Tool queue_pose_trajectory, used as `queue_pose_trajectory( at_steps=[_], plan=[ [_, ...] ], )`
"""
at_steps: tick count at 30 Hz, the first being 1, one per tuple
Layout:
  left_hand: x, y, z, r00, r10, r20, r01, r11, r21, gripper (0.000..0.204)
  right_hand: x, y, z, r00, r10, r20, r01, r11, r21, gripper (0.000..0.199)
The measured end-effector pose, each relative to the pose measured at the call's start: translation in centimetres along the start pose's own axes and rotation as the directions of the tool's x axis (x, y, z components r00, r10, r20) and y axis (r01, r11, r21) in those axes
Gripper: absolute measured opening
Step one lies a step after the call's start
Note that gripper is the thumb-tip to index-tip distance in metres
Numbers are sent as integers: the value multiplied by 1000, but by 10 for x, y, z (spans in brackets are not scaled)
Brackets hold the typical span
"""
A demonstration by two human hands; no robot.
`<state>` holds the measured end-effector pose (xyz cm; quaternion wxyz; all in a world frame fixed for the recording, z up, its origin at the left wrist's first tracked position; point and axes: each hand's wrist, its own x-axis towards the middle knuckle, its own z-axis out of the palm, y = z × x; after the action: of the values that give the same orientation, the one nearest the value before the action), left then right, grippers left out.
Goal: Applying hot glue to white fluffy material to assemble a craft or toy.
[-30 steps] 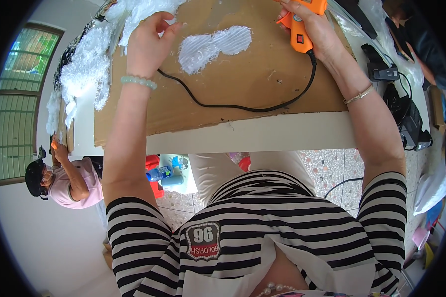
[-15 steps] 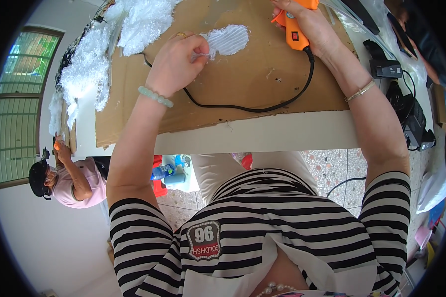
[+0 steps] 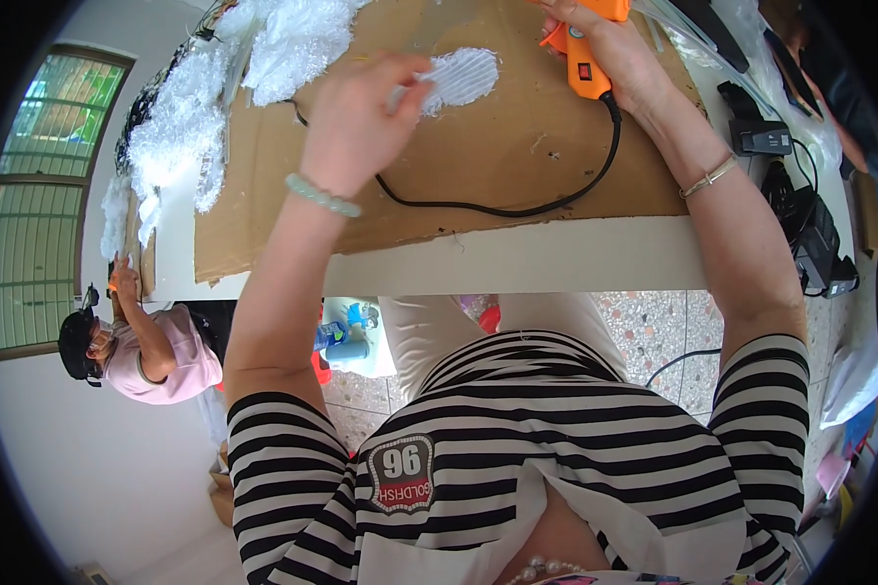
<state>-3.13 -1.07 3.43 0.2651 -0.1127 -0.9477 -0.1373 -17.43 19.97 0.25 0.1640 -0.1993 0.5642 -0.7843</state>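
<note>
On the brown cardboard sheet (image 3: 517, 175) lies a flat white ribbed oval piece (image 3: 466, 76) with frayed edges. My left hand (image 3: 363, 119) is at its left end, smeared by motion. Its thumb and fingers point toward the piece, and whether they grip anything cannot be made out. At the upper right my right hand (image 3: 617, 60) is closed round an orange glue gun (image 3: 583, 70) with a red switch. The gun's tip is cut off by the top of the view. A black cord (image 3: 517, 211) runs from its handle across the cardboard and passes behind my left hand.
Bundles of shiny white fibre (image 3: 171, 132) lie at the table's left side. Black power adapters (image 3: 759, 135) and cables sit along the right. The white table edge (image 3: 517, 258) is just in front of me. A person in pink (image 3: 171, 356) works at far left.
My left hand has shifted slightly right and is now blurred, where before it pinched at the white piece's left edge. My right hand keeps the glue gun almost in place.
</note>
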Motion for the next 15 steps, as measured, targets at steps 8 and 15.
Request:
queue_pose_trajectory(
  at_steps=[8,15],
  plan=[
    [13,2,37,967,193,168,-218,964,150,11,-5,-4,2,997,54,-55,-55,998,-27,25],
    [7,2,27,952,-43,302,219,784,-581,16,4,2,-2,999,13,-33,-13,1000,0,23]
  ],
)
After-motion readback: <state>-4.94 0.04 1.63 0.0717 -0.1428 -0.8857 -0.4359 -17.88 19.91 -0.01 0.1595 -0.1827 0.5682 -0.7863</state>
